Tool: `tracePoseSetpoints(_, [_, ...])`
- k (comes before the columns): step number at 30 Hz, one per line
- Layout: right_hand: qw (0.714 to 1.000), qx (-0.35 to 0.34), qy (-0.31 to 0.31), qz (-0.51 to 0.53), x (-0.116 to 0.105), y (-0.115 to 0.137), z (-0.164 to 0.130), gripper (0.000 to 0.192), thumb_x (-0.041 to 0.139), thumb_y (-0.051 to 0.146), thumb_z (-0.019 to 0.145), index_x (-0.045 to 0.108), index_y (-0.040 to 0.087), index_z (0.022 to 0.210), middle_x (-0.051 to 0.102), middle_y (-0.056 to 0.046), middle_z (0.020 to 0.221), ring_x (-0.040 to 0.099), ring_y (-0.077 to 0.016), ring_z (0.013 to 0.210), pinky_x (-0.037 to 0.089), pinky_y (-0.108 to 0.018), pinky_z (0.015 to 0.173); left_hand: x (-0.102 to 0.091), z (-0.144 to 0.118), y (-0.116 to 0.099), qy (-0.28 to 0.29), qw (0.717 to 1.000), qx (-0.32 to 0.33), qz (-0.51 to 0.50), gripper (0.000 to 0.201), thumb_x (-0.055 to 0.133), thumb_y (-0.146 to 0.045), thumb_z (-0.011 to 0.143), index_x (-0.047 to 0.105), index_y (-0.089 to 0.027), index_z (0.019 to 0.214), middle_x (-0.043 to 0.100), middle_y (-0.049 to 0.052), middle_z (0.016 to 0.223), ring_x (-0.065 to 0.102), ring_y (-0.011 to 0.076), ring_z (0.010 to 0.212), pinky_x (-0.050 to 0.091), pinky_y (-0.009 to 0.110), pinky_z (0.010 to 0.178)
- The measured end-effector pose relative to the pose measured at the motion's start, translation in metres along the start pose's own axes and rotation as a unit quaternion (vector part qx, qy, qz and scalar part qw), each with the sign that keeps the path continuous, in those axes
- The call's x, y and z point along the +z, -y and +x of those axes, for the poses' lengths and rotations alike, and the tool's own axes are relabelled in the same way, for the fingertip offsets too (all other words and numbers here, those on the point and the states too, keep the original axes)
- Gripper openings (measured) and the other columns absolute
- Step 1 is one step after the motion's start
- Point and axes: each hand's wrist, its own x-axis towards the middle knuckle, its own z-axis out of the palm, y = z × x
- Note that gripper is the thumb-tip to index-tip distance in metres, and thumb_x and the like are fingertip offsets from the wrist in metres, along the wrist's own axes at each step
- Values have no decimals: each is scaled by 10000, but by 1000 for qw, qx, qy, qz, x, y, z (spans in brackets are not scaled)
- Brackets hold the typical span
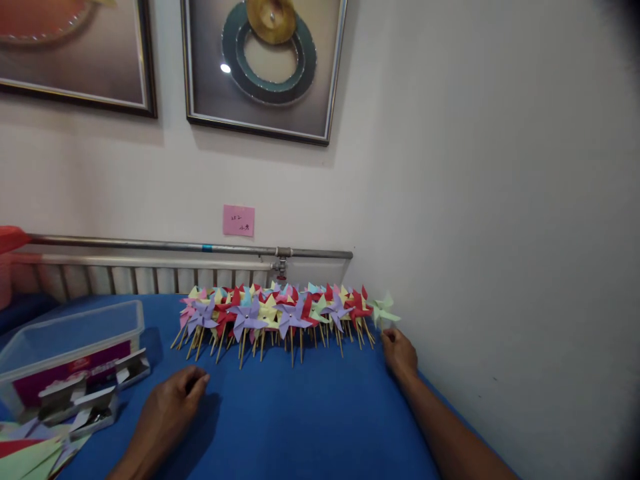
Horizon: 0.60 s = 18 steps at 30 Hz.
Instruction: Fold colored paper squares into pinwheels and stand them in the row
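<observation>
My right hand (400, 352) is closed on the stick of a pale green paper pinwheel (384, 310), at the right end of a long cluster of pinwheels (293, 318). Those are purple, red, yellow, pink, blue and green, standing close together on thin wooden sticks. My left hand (173, 403) is over the blue tabletop (290, 427), in front of the cluster's left end. Its fingers are curled with thumb and forefinger close together, and I see nothing between them.
At left stands a clear plastic box (75, 340) with a purple label. Small white open boxes (97, 408) sit before it, beside coloured paper pieces (33, 450). A metal pipe (240, 249) and a radiator (115, 280) run along the back wall; a wall borders the table's right side.
</observation>
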Motion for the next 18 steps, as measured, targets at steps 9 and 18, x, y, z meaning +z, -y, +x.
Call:
tracePoseSetpoints(9, [999,-20,23,-18,11,2,0,236,513,282,901,735,208,933,776,-85,953,690,-235,877,415,-272,701,3,-3,-5,0,999,29,15,281,477,-390,873,665,-230,738,710,13,715,643,200,716,414,269,684])
tracePoseSetpoints(18, [998,-22,41,-48,19,4,1,227,532,259,893,753,213,924,779,-93,913,685,-239,853,380,-281,663,8,-3,-1,5,999,36,28,276,487,-375,875,668,-229,726,677,7,687,629,189,689,402,258,662])
